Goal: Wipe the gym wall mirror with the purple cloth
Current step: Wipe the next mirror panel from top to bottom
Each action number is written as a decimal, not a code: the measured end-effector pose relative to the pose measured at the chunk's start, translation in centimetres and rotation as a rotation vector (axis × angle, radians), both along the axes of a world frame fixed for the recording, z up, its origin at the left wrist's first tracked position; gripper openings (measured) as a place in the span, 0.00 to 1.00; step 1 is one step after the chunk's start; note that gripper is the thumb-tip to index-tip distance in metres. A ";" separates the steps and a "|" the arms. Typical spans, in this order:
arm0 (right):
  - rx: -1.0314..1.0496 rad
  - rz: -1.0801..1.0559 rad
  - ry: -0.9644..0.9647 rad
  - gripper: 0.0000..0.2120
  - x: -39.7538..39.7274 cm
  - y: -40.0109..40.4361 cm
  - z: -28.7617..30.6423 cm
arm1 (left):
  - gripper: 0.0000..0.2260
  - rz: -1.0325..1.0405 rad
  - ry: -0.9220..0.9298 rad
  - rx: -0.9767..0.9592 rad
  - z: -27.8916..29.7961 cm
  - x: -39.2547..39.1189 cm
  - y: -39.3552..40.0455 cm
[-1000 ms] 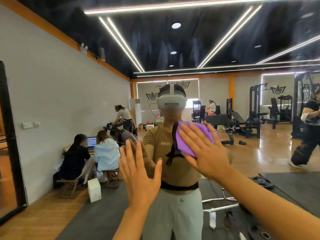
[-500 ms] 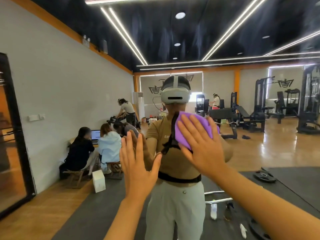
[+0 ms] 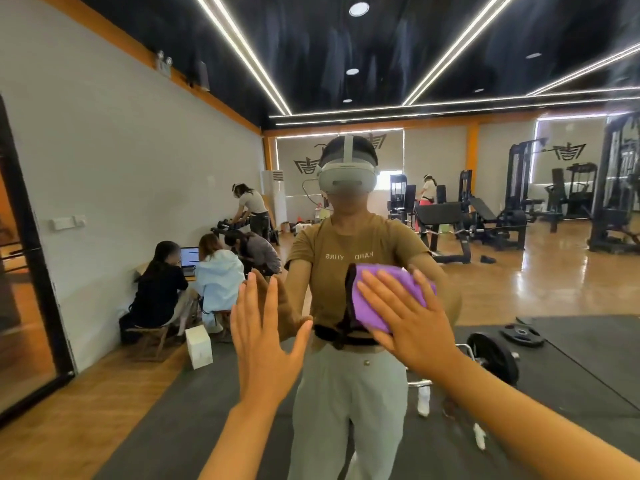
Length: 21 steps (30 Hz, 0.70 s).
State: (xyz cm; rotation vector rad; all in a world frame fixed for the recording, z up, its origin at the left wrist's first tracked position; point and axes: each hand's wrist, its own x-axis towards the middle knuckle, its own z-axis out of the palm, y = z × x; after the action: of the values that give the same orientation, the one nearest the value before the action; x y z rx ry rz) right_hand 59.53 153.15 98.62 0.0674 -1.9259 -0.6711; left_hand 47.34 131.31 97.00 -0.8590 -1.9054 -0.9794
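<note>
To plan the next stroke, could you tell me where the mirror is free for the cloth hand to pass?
The mirror is open above the purple cloth and right of the right hand. Tight: the gap toward the left hand.

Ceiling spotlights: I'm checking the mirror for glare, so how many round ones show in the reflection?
6, all in the black ceiling: one top centre, one below it, a small one lower, one right, one and a faint one. Others may lie outside the frame.
</note>
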 end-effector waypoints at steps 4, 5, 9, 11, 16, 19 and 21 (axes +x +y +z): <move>-0.160 -0.019 0.159 0.30 -1.4 -0.4 9.0 | 0.38 -0.016 0.009 -0.007 -0.2 -0.1 -0.2; -0.182 -0.020 0.186 0.30 -1.6 -0.6 10.1 | 0.38 -0.019 0.005 -0.007 -0.2 -0.1 -0.2; -0.255 -0.024 0.274 0.29 -2.2 -1.1 8.6 | 0.39 -0.034 0.007 -0.014 -0.4 -0.3 -0.5; -0.256 -0.007 0.274 0.29 -2.2 -1.5 5.8 | 0.39 -0.040 0.012 -0.020 -0.5 -0.4 -0.7; -0.092 -0.020 0.041 0.32 -1.5 -1.7 -5.8 | 0.38 -0.044 0.043 -0.024 -0.6 -0.7 -0.8; 0.010 -0.108 -0.091 0.31 -0.8 -1.2 -12.0 | 0.38 -0.020 0.035 -0.031 -1.3 -0.6 -0.8; 0.033 -0.153 -0.144 0.34 -0.5 -1.0 -13.7 | 0.38 -0.002 0.007 -0.042 -2.0 -0.4 -1.0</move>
State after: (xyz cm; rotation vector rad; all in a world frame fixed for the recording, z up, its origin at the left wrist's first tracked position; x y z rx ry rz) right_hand 59.06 152.11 84.94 -0.0118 -2.0736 -0.8191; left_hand 46.89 130.31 95.01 -0.8872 -1.9253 -0.9388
